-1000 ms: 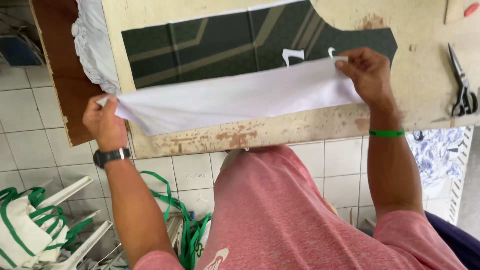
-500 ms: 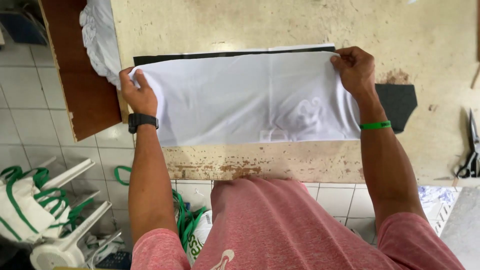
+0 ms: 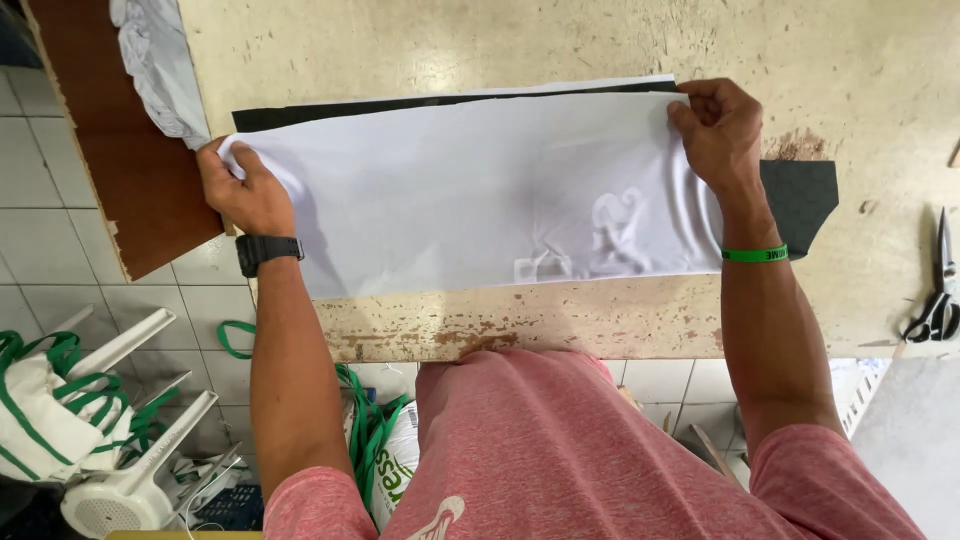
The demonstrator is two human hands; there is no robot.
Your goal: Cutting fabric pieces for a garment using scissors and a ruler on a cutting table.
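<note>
A white cloth panel (image 3: 460,190) lies spread flat on the worn work table (image 3: 560,40), with a pale printed emblem near its lower right. It covers a dark fabric piece (image 3: 800,190) whose edge shows along the top and at the right. My left hand (image 3: 245,190) pinches the cloth's upper left corner; it wears a black watch. The upper right corner is gripped by my right hand (image 3: 715,130), which has a green wristband.
Black scissors (image 3: 938,300) lie on the table at the right edge. Crumpled white fabric (image 3: 160,60) rests on a brown board (image 3: 120,170) at the upper left. White bags with green handles (image 3: 60,410) and an overturned plastic stool (image 3: 130,470) sit on the tiled floor.
The white cloth was lifted up and over the dark patterned piece, then laid flat on it. Both hands carried its corners away from me across the table.
</note>
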